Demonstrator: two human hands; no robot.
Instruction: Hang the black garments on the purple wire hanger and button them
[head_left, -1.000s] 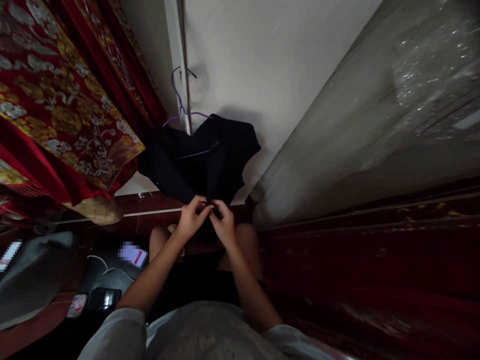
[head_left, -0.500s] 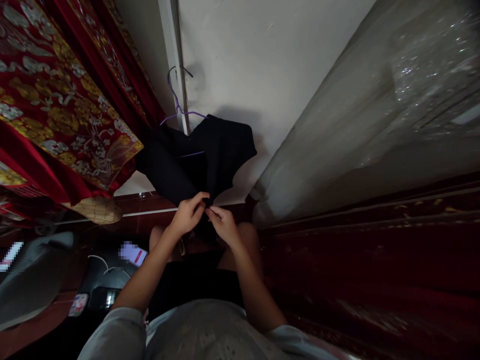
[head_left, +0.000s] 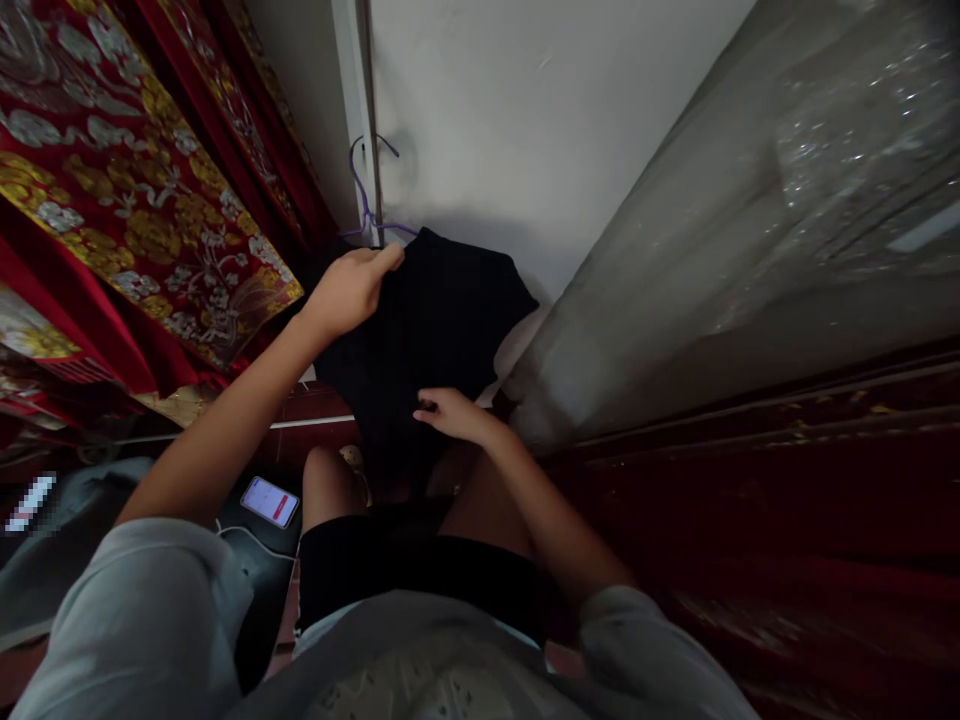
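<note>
A black garment, perhaps a shirt, hangs on a purple wire hanger against the pale wall in front of me. At its upper edge by the neck, my left hand is closed with the thumb forward, gripping the cloth. Lower down, my right hand has its fingers curled in a pinch at the front of the garment. The cloth between those fingertips is dark and hard to make out. The hanger's lower part is hidden by the garment and my left hand.
Red cloth with gold and silver embroidery hangs at the left. A lit phone lies on a dark seat with a white cable. Clear plastic sheeting covers something on the right, above a dark red surface.
My left hand has moved up from beside the right one to the garment's neck. The front opening seen before is now covered by cloth. My right hand has shifted slightly right.
</note>
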